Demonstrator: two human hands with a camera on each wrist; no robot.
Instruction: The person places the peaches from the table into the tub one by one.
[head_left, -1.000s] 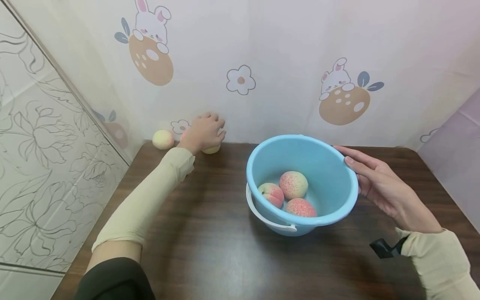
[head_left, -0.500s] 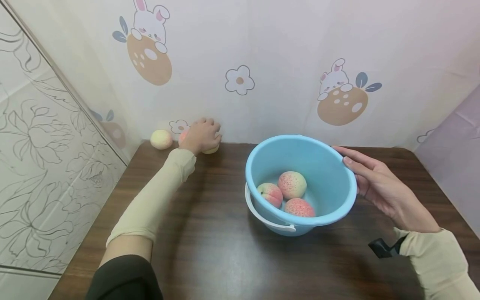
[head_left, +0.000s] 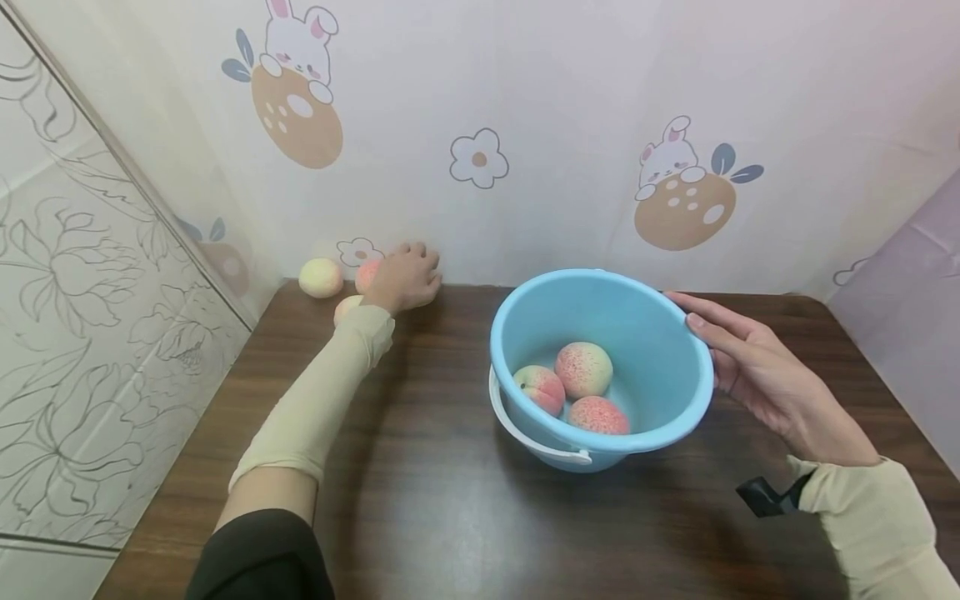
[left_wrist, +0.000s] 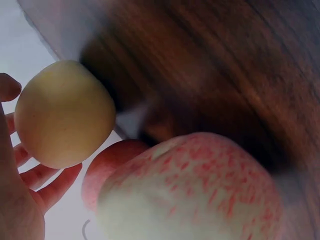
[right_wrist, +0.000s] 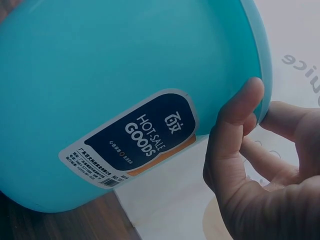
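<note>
In the head view my left hand (head_left: 408,277) is at the back of the table, over a yellowish peach that it hides there. In the left wrist view the fingers curl around this peach (left_wrist: 65,114). Close by lie a pink peach (head_left: 367,276) and a pale one (head_left: 348,307), partly covered by the wrist. A yellow peach (head_left: 321,277) is farther left. My right hand (head_left: 765,371) grips the rim of a light blue bucket (head_left: 660,358), which leans to one side. Inside it sit three peaches, one of them speckled (head_left: 583,369).
The brown wooden table (head_left: 420,500) meets a printed curtain (head_left: 555,125) at the back. On the left stands a panel with flower line drawings (head_left: 82,275). The bucket's white handle (head_left: 532,442) hangs down on its near left side.
My left hand has lowered and drawn slightly back over the yellowish peach. The pale peach by the wrist has come into sight. My right hand and the bucket stay nearly still.
</note>
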